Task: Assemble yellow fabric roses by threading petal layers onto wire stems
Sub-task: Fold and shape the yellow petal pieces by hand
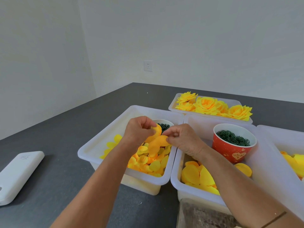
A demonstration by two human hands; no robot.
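My left hand (139, 129) and my right hand (182, 137) are raised over the left white bin (105, 137). Both pinch a yellow-orange petal layer (156, 140); the left fingers hold its upper lobe, the right fingers its lower right edge. No wire stem shows between the fingers. Below them the bin holds a heap of small yellow petals (148, 162). Behind my hands a white cup (163, 125) holds dark green rings. Several finished yellow roses (207, 105) fill the far bin (174, 104).
A middle bin (176, 181) holds large yellow petals (197, 176) and a red paper cup (233, 143) of green rings. Another bin (279, 137) with petals stands at the right edge. A white power bank (18, 173) lies at the left on the dark table (57, 178).
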